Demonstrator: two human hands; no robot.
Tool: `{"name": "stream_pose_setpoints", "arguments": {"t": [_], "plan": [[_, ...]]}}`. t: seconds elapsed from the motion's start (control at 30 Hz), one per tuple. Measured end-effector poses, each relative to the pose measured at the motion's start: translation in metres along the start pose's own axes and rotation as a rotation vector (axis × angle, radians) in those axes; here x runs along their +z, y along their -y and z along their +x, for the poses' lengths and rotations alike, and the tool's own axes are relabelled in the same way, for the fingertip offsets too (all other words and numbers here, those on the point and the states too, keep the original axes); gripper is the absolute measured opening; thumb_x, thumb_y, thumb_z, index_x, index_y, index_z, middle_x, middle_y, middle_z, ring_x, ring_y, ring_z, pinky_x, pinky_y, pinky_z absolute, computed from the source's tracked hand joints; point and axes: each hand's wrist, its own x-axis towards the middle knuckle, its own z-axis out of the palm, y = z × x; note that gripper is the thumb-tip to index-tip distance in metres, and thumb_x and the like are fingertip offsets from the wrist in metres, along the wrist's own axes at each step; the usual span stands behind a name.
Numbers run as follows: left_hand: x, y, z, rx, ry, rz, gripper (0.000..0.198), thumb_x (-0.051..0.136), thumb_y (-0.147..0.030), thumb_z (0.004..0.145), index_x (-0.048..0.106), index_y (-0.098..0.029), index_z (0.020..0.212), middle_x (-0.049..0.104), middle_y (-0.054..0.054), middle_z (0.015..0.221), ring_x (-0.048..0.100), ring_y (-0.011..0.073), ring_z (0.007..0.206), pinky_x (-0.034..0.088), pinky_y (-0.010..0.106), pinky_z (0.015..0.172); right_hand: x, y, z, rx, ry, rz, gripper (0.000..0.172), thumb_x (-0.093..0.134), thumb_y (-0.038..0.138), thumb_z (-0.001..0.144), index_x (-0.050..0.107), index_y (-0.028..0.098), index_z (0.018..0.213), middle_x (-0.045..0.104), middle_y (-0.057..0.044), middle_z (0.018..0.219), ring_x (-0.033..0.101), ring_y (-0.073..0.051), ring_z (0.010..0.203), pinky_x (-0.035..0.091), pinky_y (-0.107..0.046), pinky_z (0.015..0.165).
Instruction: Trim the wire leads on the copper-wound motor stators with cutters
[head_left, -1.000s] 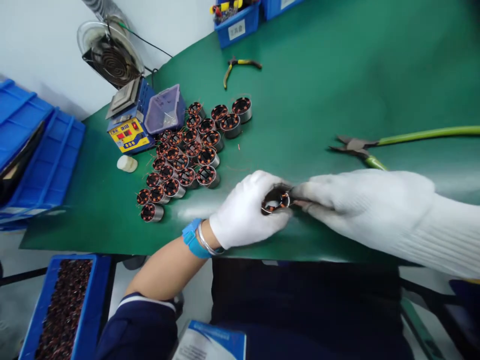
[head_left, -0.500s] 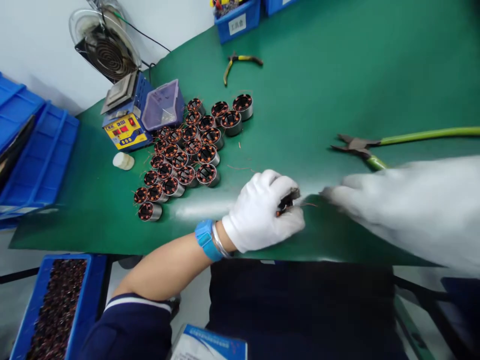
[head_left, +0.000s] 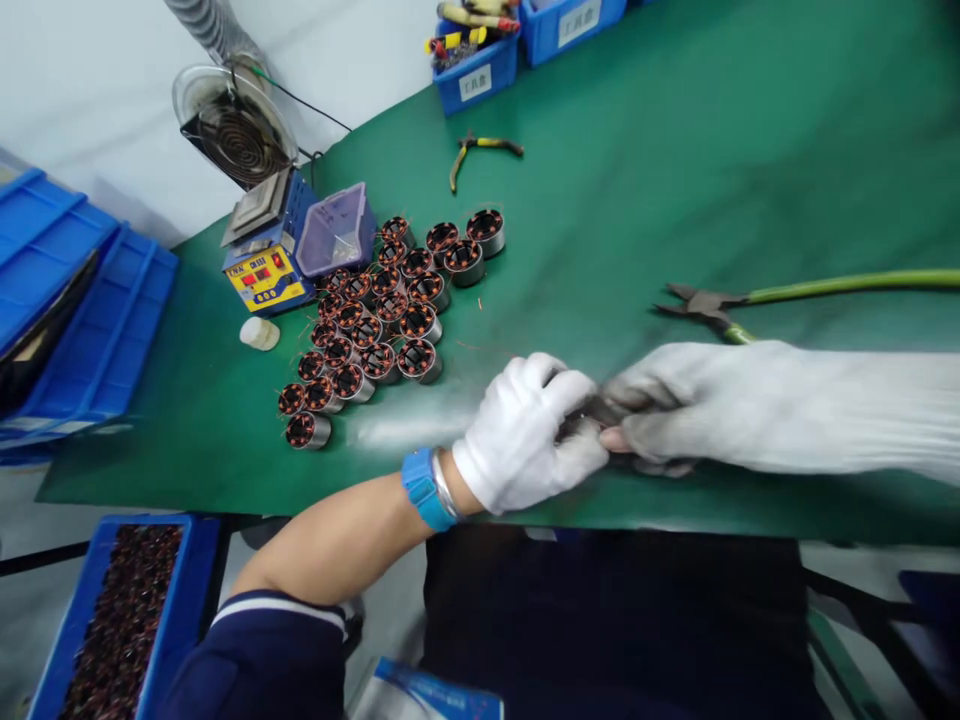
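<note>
My left hand (head_left: 525, 430), in a white glove, is curled round a small wound stator (head_left: 581, 420) near the front edge of the green table (head_left: 675, 180); only a dark sliver of the part shows. My right hand (head_left: 675, 410), also gloved, meets it from the right, fingers pinched together at the stator. What the right fingers grip is hidden. A cluster of several finished stators (head_left: 382, 310) with copper windings stands on the mat to the left of my hands.
Green-handled cutters (head_left: 712, 305) lie behind my right hand. Yellow-handled pliers (head_left: 480, 150) lie farther back. A blue and yellow solder pot (head_left: 266, 265), a purple tray (head_left: 337, 230), a fan (head_left: 236, 125), blue bins (head_left: 480, 60) and a blue crate of stators (head_left: 120, 620) surround the mat.
My right hand pulled away to the right half a second ago and has now come back to the stator in my left hand. The camera shifted slightly.
</note>
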Motion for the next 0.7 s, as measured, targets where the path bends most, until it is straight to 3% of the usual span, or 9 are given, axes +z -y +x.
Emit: {"name": "stream_pose_setpoints", "arguments": {"t": [0.07, 0.13, 0.27, 0.4, 0.6, 0.7], "plan": [[0.000, 0.000, 0.000, -0.004, 0.009, 0.015, 0.018, 0.049, -0.032, 0.087, 0.060, -0.018, 0.090, 0.059, 0.012, 0.096, 0.055, 0.0240, 0.087, 0.051, 0.041, 0.079, 0.005, 0.003, 0.001, -0.011, 0.088, 0.144, 0.054, 0.055, 0.072, 0.078, 0.057, 0.020, 0.066, 0.060, -0.002, 0.059, 0.046, -0.011, 0.049, 0.034, -0.026, 0.049], [0.000, -0.001, 0.001, -0.006, 0.025, 0.035, 0.017, 0.047, -0.032, 0.087, 0.058, -0.019, 0.090, 0.058, 0.010, 0.096, 0.055, 0.0235, 0.088, 0.051, 0.040, 0.080, 0.009, 0.007, -0.001, 0.008, 0.061, 0.205, 0.060, 0.054, 0.078, 0.074, 0.055, 0.019, 0.063, 0.058, -0.003, 0.057, 0.043, -0.010, 0.047, 0.032, -0.027, 0.048], [0.003, -0.001, 0.001, -0.045, -0.003, 0.057, 0.014, 0.046, -0.031, 0.087, 0.053, -0.020, 0.091, 0.058, 0.009, 0.094, 0.054, 0.0235, 0.086, 0.051, 0.040, 0.080, 0.014, 0.018, -0.006, 0.075, -0.071, 0.141, 0.066, 0.047, 0.085, 0.069, 0.054, 0.020, 0.060, 0.057, -0.004, 0.055, 0.044, -0.011, 0.047, 0.032, -0.028, 0.047], [0.003, -0.003, 0.000, -0.068, -0.035, 0.042, 0.013, 0.048, -0.030, 0.085, 0.050, -0.020, 0.093, 0.059, 0.010, 0.093, 0.055, 0.0237, 0.086, 0.052, 0.040, 0.081, 0.019, 0.015, -0.005, 0.087, -0.161, 0.053, 0.063, 0.042, 0.082, 0.072, 0.054, 0.021, 0.061, 0.060, -0.005, 0.058, 0.046, -0.013, 0.049, 0.033, -0.029, 0.048], [0.000, -0.006, 0.000, -0.087, 0.042, 0.041, 0.013, 0.047, -0.029, 0.085, 0.053, -0.020, 0.092, 0.060, 0.010, 0.096, 0.057, 0.0251, 0.090, 0.053, 0.043, 0.083, 0.019, 0.007, -0.001, 0.069, -0.122, 0.066, 0.063, 0.043, 0.083, 0.074, 0.052, 0.021, 0.066, 0.060, -0.004, 0.060, 0.052, -0.015, 0.052, 0.039, -0.029, 0.050], [0.000, -0.004, -0.001, -0.140, 0.002, -0.074, 0.020, 0.053, -0.030, 0.079, 0.052, -0.019, 0.095, 0.061, 0.011, 0.097, 0.059, 0.0259, 0.091, 0.054, 0.046, 0.086, 0.019, 0.009, -0.002, 0.051, -0.106, 0.033, 0.060, 0.041, 0.078, 0.079, 0.051, 0.020, 0.065, 0.058, -0.003, 0.059, 0.047, -0.013, 0.050, 0.035, -0.029, 0.050]]}}
